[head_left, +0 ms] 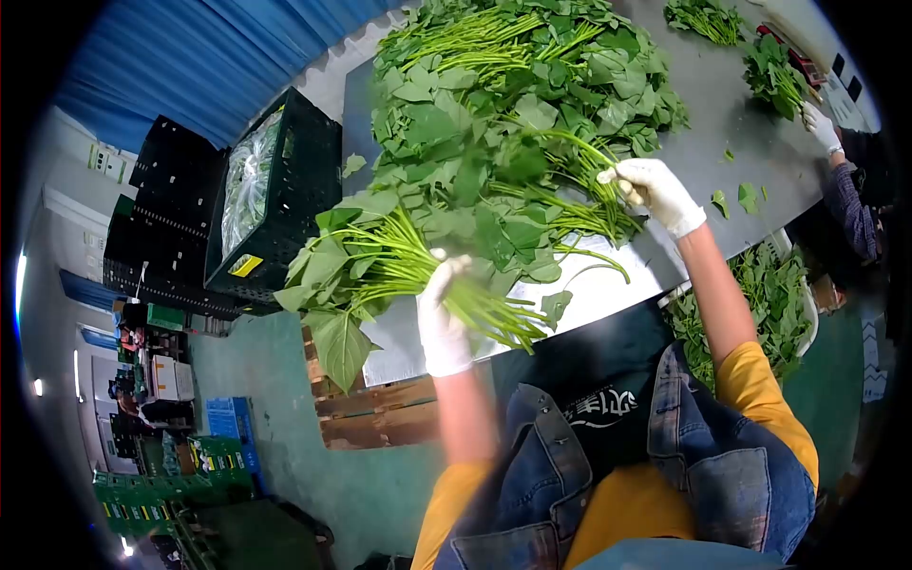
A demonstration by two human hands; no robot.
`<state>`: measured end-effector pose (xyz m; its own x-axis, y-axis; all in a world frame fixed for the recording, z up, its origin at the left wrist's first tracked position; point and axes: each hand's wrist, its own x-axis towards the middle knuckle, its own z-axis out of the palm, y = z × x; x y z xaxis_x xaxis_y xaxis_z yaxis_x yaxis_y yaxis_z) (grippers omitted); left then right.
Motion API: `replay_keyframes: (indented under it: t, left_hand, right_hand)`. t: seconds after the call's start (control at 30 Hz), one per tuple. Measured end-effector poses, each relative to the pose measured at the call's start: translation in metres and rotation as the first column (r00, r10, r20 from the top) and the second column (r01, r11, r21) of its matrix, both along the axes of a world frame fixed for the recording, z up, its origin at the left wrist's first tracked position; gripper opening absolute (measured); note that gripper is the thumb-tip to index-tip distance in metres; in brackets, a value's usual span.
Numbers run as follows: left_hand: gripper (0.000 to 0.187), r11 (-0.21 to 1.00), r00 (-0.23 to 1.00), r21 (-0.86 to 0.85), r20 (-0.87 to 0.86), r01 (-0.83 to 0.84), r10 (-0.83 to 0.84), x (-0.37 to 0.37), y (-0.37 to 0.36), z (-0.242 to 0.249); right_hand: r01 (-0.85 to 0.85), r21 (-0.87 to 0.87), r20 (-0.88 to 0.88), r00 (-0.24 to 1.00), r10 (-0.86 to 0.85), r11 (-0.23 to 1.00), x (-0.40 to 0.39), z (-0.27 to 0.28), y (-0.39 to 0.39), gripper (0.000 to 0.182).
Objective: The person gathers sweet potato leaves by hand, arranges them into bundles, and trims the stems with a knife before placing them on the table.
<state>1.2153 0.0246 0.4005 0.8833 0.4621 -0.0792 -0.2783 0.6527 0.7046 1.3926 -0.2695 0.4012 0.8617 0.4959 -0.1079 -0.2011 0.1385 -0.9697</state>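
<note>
My left hand [442, 318], in a white glove, grips a bunch of leafy green stalks [380, 261] by the stems at the near left edge of the grey table [708, 114]. My right hand [655, 190], also gloved, is closed on a few stalks [579, 161] at the edge of the big pile of greens [513, 85] that covers the middle of the table. The bunch's leaves hang past the table's left edge.
A black crate [285, 190] with bagged greens stands left of the table, with more black crates [161, 223] behind it. A white bin of greens [774, 294] sits right of me. Another person's gloved hand [822, 128] works at the far right, near smaller bunches [774, 76]. A wooden pallet [380, 413] lies below.
</note>
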Motion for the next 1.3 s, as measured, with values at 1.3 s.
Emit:
replay_keyframes:
  t: [1.3]
  left_hand:
    - [0.023, 0.999, 0.981, 0.039, -0.193, -0.011, 0.019, 0.036, -0.033, -0.016]
  right_hand:
    - [0.252, 0.714, -0.247, 0.964, -0.102, 0.653, -0.073, -0.058, 0.034, 0.029]
